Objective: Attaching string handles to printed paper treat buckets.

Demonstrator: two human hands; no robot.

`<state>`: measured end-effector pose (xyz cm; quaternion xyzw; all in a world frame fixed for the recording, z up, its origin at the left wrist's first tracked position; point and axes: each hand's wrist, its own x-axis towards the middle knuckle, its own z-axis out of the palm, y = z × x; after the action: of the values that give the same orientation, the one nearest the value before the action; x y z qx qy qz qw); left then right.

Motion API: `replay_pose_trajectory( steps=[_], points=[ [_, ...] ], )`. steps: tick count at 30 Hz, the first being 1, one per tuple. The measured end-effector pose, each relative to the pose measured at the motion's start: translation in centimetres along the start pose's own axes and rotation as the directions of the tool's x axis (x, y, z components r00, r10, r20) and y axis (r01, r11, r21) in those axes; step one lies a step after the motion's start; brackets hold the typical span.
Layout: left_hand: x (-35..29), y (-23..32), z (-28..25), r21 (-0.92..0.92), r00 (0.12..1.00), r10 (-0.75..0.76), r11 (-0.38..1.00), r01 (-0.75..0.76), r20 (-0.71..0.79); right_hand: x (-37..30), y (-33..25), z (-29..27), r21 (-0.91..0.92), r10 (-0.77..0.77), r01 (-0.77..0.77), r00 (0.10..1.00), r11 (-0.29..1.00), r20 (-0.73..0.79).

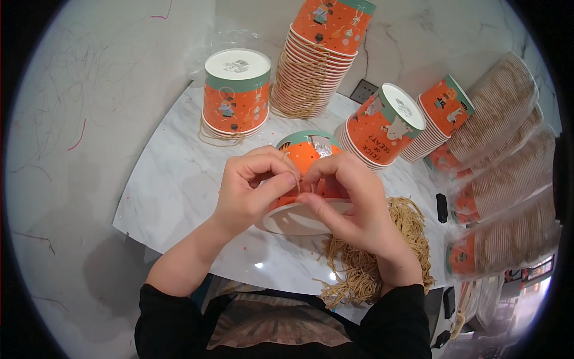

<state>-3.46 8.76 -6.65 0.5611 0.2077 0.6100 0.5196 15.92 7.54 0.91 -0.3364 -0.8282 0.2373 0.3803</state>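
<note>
An orange paper cup [306, 152] with a green band lies on its side on the white marble table [173, 185], its white base toward me. My left hand [251, 188] and my right hand [350, 200] both close around it. The fingertips of both hands pinch a thin tan string [297, 179] against the cup's side. A loose heap of the same tan string [382, 251] lies under my right wrist.
Upside-down stacks of orange cups stand behind: a short one [235, 96], a tall one [320, 57] and two leaning ones [382, 128] [439, 119]. Plastic-wrapped sleeves of cups [508, 173] lie at the right. A small black object [442, 207] sits beside them.
</note>
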Motion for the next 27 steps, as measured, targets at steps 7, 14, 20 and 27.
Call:
replay_pose_trajectory(
  steps=[7, 14, 20, 27],
  points=[
    [-0.3, 0.1, 0.3, 0.030, 0.998, -0.030, 0.999, 0.031, -0.047, -0.4, 0.4, -0.2, -0.222, -0.188, 0.195, 0.981, 0.955, 0.053],
    [-0.3, 1.0, -0.3, 0.118, 1.000, 0.003, 0.993, -0.003, 0.004, 0.1, 0.0, 0.7, -0.387, -0.297, 0.267, 0.955, 0.883, -0.019],
    [-0.1, 1.6, -0.4, 0.228, 0.997, 0.049, 0.972, -0.062, 0.064, 0.2, 0.6, 1.0, -0.455, -0.383, 0.268, 0.905, 0.849, -0.183],
    [-0.6, 0.9, 0.8, 0.216, 0.998, 0.059, 0.974, -0.065, 0.036, -0.9, 0.7, 0.8, -0.492, -0.410, 0.246, 0.875, 0.835, -0.259]
  ],
)
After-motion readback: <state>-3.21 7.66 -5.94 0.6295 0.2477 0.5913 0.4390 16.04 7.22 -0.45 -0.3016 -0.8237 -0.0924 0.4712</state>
